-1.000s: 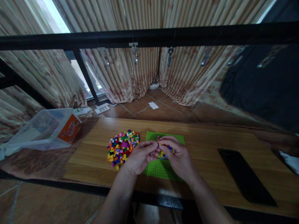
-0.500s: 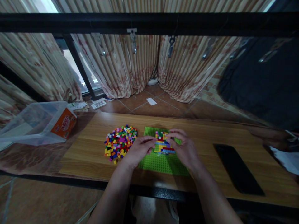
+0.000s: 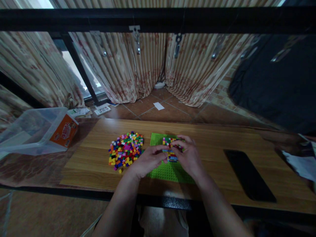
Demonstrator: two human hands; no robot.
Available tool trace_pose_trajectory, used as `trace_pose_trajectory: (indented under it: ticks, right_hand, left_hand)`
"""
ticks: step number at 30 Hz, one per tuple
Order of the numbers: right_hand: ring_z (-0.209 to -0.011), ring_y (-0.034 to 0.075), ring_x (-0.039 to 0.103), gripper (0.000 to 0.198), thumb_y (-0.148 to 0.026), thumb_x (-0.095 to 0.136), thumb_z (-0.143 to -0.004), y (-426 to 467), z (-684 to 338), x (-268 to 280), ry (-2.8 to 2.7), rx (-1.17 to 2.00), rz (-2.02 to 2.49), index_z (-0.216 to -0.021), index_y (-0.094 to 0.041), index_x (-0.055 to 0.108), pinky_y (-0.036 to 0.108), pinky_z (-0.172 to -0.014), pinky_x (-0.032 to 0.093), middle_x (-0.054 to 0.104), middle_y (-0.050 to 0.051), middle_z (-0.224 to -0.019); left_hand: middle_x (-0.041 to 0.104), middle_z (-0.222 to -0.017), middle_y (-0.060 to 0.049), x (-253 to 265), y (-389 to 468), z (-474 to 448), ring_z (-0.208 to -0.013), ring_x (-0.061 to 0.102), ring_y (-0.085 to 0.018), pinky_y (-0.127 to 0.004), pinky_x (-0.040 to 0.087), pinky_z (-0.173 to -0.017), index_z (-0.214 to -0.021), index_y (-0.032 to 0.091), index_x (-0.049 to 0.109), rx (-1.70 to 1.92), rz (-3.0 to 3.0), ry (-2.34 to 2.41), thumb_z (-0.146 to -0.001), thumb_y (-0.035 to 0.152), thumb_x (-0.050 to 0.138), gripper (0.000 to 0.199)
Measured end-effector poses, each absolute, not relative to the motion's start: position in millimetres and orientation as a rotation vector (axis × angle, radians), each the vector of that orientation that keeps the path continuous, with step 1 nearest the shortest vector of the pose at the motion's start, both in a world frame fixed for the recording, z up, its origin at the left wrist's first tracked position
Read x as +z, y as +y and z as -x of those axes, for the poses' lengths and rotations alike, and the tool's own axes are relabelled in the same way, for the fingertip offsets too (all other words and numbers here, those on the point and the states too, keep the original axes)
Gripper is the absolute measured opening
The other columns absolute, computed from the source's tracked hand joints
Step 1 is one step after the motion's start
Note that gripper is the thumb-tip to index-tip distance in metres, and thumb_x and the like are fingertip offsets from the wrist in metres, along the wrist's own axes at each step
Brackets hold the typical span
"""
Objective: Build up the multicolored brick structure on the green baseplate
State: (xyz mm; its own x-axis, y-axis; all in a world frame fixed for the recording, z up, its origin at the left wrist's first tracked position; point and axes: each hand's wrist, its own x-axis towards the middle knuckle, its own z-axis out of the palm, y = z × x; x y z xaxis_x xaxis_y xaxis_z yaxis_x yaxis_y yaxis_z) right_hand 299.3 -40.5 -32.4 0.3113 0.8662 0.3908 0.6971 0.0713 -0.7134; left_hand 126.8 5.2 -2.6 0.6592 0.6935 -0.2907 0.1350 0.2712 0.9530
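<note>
A green studded baseplate [image 3: 170, 174] lies on the wooden table top, bearing a patch of colourful toy bricks [image 3: 172, 157] set in rows. Over this patch my left hand [image 3: 150, 159] reaches in from the left, thumb and fingertips brought close together. My right hand [image 3: 187, 154] comes from the right with its fingers bent and pinched, its tips nearly meeting those of the left. Anything between the fingertips is too small and hidden to make out. Part of the brick patch is covered by both hands.
Left of the baseplate lies a heap of small loose bricks [image 3: 127, 149]. A clear plastic bin [image 3: 34, 128] with an orange label stands at the far left. A flat black slab [image 3: 249, 174] rests on the table [image 3: 209, 138] at the right. Metal clips hang from a dark bar [image 3: 158, 21] ahead.
My left hand has moved right over the bricks, and my right hand has shifted slightly left, so the fingertips are closer together. The whole view has shifted slightly.
</note>
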Motion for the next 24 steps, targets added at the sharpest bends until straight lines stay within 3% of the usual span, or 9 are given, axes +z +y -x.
trace_pose_trajectory:
  ticks: [6,14,24]
  right_hand:
    - [-0.109,0.027,0.057,0.012,-0.025,0.067,-0.076,-39.4,-304.2,-33.1,-1.366,0.271,1.653,-0.084,-0.026,0.075,0.05,-0.099,0.043,0.063,0.008,-0.113]
    - [-0.104,0.027,0.061,0.02,-0.035,0.062,-0.08,-35.9,-306.7,-34.9,-1.263,0.332,1.638,-0.09,-0.023,0.073,0.05,-0.097,0.044,0.066,0.01,-0.107]
    - [-0.103,0.025,0.061,0.019,-0.03,0.06,-0.079,-32.6,-302.5,-40.8,-1.272,0.339,1.628,-0.09,-0.024,0.073,0.048,-0.096,0.046,0.068,0.009,-0.105]
  left_hand:
    - [0.063,-0.066,0.0,-2.4,4.5,-128.5,-0.046,0.034,-0.004,-0.022,0.021,-0.048,-0.124,0.014,0.064,0.405,-1.24,0.788,-0.08,0.033,0.065,0.047]
    - [0.063,-0.066,0.001,-3.6,4.3,-130.4,-0.044,0.033,-0.004,-0.021,0.017,-0.044,-0.126,0.014,0.061,0.378,-1.172,0.805,-0.077,0.035,0.069,0.054]
    - [0.063,-0.065,0.001,-5.1,3.6,-131.3,-0.045,0.034,-0.005,-0.021,0.02,-0.045,-0.128,0.016,0.062,0.388,-1.194,0.793,-0.077,0.033,0.069,0.054]
